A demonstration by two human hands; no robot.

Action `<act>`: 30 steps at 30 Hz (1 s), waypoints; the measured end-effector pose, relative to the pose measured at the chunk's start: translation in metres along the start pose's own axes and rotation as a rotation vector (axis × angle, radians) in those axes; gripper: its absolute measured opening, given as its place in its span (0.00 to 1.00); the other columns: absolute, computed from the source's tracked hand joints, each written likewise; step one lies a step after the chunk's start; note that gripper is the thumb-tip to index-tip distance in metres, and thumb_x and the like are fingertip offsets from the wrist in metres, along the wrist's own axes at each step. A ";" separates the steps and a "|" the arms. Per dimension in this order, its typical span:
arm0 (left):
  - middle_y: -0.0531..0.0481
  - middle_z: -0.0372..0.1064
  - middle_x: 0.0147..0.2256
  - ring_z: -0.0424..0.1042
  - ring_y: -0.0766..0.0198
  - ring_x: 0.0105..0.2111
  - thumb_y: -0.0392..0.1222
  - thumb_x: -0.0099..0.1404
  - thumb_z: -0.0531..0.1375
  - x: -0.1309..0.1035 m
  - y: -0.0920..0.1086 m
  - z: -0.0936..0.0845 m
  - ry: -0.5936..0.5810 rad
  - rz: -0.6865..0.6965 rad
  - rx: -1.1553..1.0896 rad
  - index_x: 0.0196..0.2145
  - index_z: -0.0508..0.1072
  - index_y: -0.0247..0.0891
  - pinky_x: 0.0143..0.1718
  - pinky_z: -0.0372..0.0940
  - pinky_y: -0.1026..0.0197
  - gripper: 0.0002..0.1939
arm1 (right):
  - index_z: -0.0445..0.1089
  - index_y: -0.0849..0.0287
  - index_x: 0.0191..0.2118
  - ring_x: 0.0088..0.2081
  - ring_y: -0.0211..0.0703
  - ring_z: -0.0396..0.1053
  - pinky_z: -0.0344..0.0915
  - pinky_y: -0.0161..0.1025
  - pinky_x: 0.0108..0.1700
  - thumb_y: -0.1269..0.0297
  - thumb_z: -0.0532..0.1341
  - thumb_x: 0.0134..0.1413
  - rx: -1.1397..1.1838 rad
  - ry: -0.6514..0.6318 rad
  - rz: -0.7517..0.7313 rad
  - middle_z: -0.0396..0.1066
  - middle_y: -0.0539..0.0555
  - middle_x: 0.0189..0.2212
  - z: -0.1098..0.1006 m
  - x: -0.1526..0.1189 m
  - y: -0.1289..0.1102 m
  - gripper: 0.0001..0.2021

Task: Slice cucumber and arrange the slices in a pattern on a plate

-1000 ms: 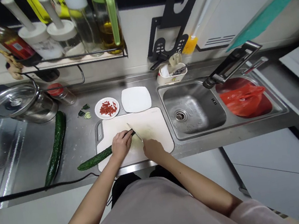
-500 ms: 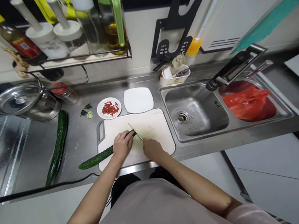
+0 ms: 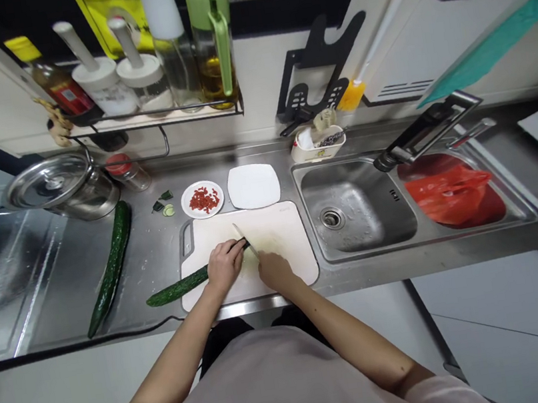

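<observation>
A long green cucumber (image 3: 178, 288) lies across the white cutting board (image 3: 277, 227), its left end reaching past the board's edge. My left hand (image 3: 225, 266) is closed over the cucumber near its right end. In my right hand (image 3: 275, 271) is a kitchen knife (image 3: 245, 237), the handle hidden in my closed fingers. The blade slants up and left, right at the cucumber's end beside my left fingertips; whether it has entered the flesh I cannot tell.
Behind the board stand a plate of red pieces (image 3: 214, 209) and a white square plate (image 3: 253, 186). Cucumber scraps (image 3: 168, 210) and a second cucumber (image 3: 112, 269) lie left, near a steel pot (image 3: 91, 198). The sink (image 3: 360, 204) is right, holding a red bag (image 3: 450, 194).
The whole view has shifted slightly, so everything sits a little lower and to the right. My hands, the knife and the cucumber keep nearly the same places on the board.
</observation>
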State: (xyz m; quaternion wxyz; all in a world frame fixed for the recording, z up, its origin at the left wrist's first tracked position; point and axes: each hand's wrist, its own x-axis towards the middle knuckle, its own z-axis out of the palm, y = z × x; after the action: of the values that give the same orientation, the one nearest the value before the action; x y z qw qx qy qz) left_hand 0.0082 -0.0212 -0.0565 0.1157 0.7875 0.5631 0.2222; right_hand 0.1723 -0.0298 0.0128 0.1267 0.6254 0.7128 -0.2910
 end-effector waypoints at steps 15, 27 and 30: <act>0.47 0.71 0.44 0.67 0.60 0.44 0.42 0.69 0.52 0.000 0.006 -0.003 0.048 0.023 0.002 0.50 0.73 0.45 0.47 0.64 0.55 0.16 | 0.66 0.64 0.46 0.42 0.47 0.73 0.63 0.37 0.40 0.75 0.47 0.60 0.003 0.116 -0.006 0.73 0.63 0.37 -0.001 0.002 -0.010 0.14; 0.47 0.71 0.43 0.68 0.61 0.44 0.40 0.68 0.53 0.001 0.006 -0.001 0.074 0.037 -0.012 0.51 0.73 0.45 0.46 0.65 0.56 0.15 | 0.65 0.64 0.47 0.44 0.50 0.73 0.63 0.40 0.39 0.74 0.47 0.61 -0.028 0.017 0.067 0.73 0.64 0.40 0.009 -0.026 0.007 0.14; 0.46 0.70 0.44 0.67 0.60 0.44 0.40 0.68 0.53 0.001 0.007 -0.002 0.083 0.030 -0.003 0.51 0.72 0.45 0.46 0.66 0.55 0.16 | 0.65 0.64 0.47 0.43 0.50 0.73 0.63 0.40 0.39 0.74 0.46 0.61 -0.034 0.014 0.072 0.73 0.65 0.40 0.009 -0.026 0.006 0.14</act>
State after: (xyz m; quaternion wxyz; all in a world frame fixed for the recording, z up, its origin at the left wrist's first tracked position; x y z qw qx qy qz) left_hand 0.0136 -0.0231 -0.0517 0.0902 0.7857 0.5552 0.2573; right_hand 0.1815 -0.0560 0.0188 0.1426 0.6506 0.6954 -0.2698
